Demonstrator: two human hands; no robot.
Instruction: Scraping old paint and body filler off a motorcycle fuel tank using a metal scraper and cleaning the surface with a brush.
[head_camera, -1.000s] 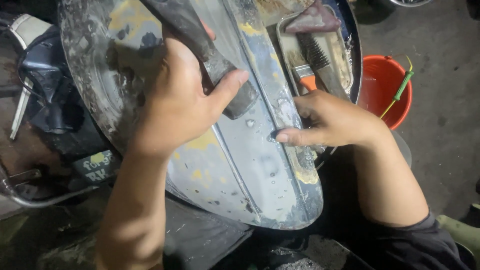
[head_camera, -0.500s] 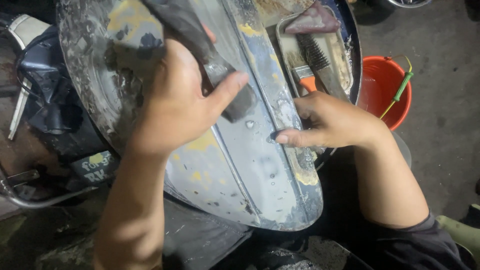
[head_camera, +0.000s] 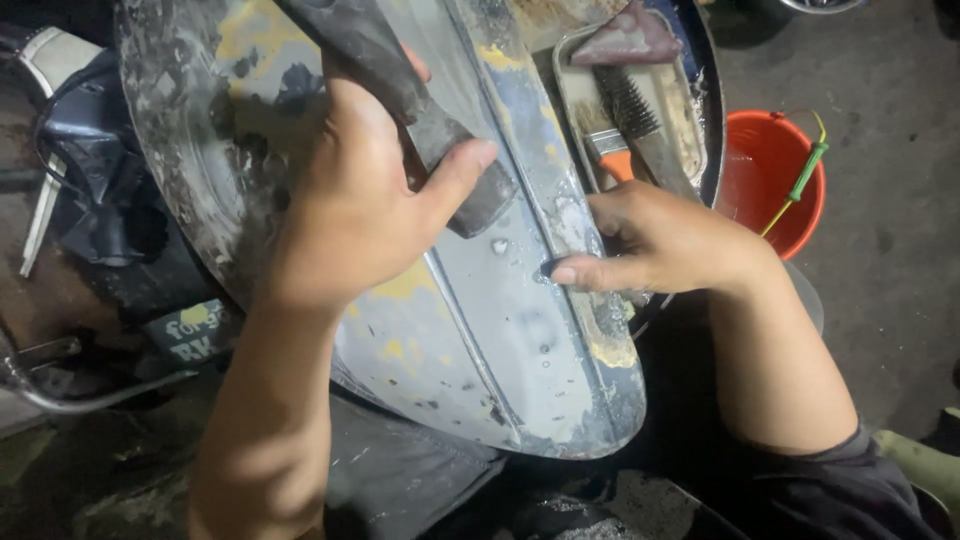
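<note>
The left hand (head_camera: 350, 200) pinches a dark sanding block (head_camera: 440, 150) on the curved grey panel (head_camera: 480, 340), the right hand (head_camera: 660, 245) presses its edge, and yellow patches probably still need rubbing.

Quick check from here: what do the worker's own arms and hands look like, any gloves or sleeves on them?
No gloves: both the left hand and the right hand are bare, with no rings, watch or wristband visible. The left forearm is uncovered as far as the frame shows. The right arm is bare to about the elbow, where a dark grey short sleeve begins. Fingernails are short and unpainted.
</note>
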